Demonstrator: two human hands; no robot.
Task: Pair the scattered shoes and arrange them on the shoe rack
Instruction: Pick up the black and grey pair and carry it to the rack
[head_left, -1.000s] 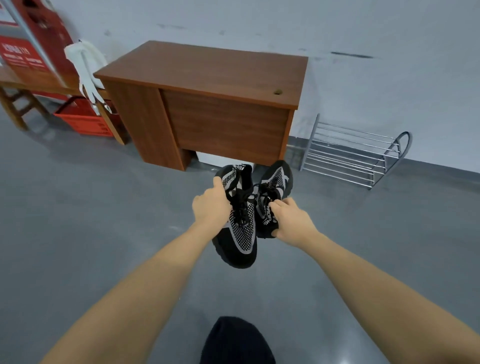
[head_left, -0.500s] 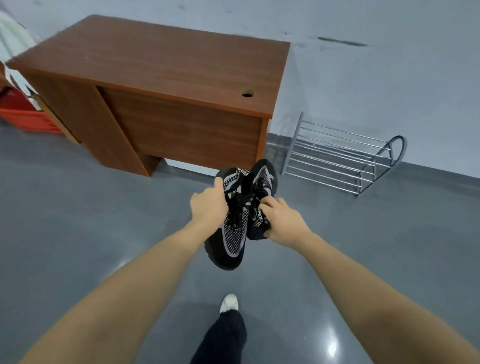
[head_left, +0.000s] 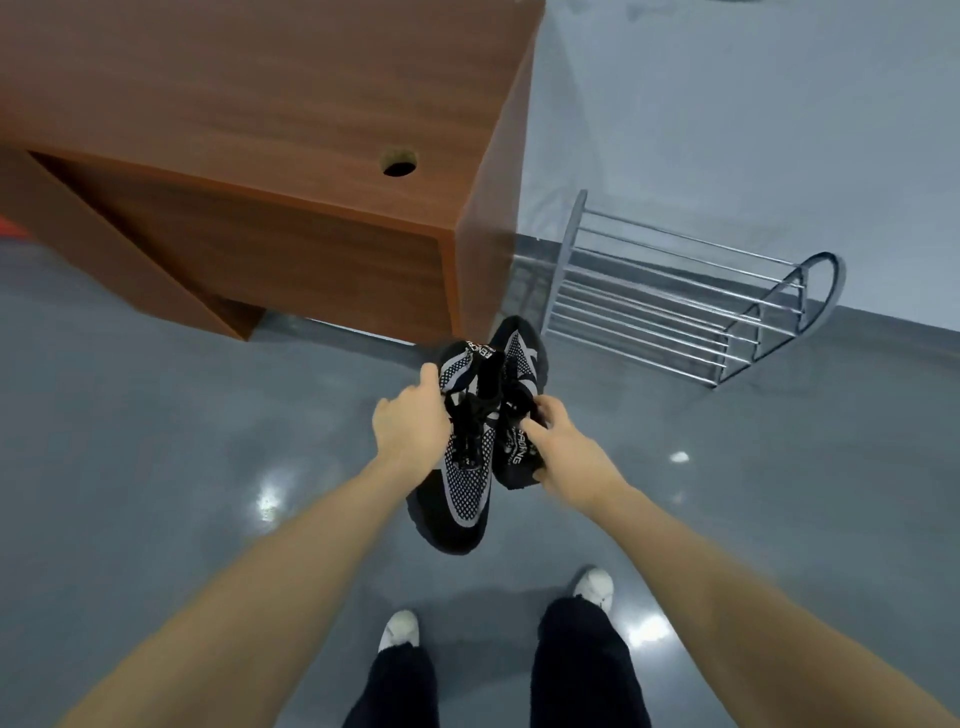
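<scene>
I hold two black-and-grey knit sneakers side by side in the air in front of me. My left hand (head_left: 410, 426) grips the left sneaker (head_left: 465, 488), its toe pointing down toward me. My right hand (head_left: 563, 457) is closed on the right sneaker (head_left: 519, 364), whose toe points away. The chrome wire shoe rack (head_left: 670, 306) stands on the floor against the wall, ahead and to the right of the shoes, with bare rails.
A brown wooden desk (head_left: 260, 130) with a cable hole fills the upper left, its right side panel close to the rack. Grey glossy floor lies all around. My own feet in white shoes (head_left: 595, 584) and dark trousers show at the bottom.
I have walked closer to the desk and rack, which now look larger. Both sneakers stay in my hands, held closer together. My feet have come into view.
</scene>
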